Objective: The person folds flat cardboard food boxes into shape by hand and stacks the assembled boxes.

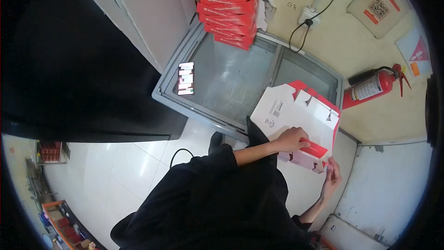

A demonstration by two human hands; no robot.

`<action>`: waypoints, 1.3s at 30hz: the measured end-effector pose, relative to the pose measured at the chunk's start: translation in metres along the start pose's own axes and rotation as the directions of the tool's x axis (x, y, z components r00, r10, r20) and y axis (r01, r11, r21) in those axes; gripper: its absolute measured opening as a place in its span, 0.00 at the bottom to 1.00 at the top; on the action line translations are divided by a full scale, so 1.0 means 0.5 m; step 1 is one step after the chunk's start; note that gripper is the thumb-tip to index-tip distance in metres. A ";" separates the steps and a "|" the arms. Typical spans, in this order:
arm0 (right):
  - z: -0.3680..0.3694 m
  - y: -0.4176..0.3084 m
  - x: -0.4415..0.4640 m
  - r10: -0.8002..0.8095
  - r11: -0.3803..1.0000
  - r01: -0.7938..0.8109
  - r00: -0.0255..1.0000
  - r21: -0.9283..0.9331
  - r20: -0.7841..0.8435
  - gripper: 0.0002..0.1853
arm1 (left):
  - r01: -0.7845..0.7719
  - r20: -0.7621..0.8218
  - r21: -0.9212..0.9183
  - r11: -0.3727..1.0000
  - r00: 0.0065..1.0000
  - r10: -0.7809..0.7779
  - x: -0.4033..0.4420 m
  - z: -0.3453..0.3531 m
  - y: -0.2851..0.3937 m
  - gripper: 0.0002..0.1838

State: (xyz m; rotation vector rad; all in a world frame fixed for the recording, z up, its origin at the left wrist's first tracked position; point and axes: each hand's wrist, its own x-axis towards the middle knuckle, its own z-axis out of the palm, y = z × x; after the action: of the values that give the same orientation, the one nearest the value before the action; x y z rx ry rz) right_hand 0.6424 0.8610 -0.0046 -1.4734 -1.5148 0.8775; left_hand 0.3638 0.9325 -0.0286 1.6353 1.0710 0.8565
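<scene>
A red and white cardboard box point(282, 111), partly folded, rests partly over the right end of a glass-topped chest freezer point(222, 128). Its printed white panel faces up, and slotted flaps stand along the far side. My left hand point(291, 140) is closed on the red side flap point(317, 149) nearest me, thumb and fingers pinching its left part. At the near right corner, my right hand point(331, 176) pinches a small red corner tab with its fingertips. The underside of the box is hidden.
A stack of red cardboard boxes point(231, 7) stands at the freezer's back. A lit phone point(186, 78) lies on the glass. To the right, a fire extinguisher point(372, 87) is by the wall, and a black cable point(296, 32) hangs from a socket.
</scene>
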 end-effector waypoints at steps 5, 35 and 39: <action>0.086 -0.117 0.068 -0.350 0.828 0.274 0.934 -0.490 -0.069 0.15 | 0.032 -0.045 0.116 0.993 0.999 -0.027 -0.001 -0.004 0.019 0.14; 0.156 -0.289 0.173 -0.324 0.905 0.357 0.931 -0.231 0.168 0.05 | 0.164 -0.420 0.301 0.939 0.907 -0.024 -0.056 -0.246 0.112 0.11; 0.211 -0.306 0.167 -0.327 0.889 0.385 0.912 -0.248 0.246 0.05 | 0.154 -0.418 0.576 0.803 0.900 0.127 -0.057 -0.247 0.099 0.08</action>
State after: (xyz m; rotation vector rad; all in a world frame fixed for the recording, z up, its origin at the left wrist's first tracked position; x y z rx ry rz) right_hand 0.4851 0.9406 0.0980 -1.2674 -2.0591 0.6067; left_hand 0.2549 0.9404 0.0527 1.9913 1.8177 0.9634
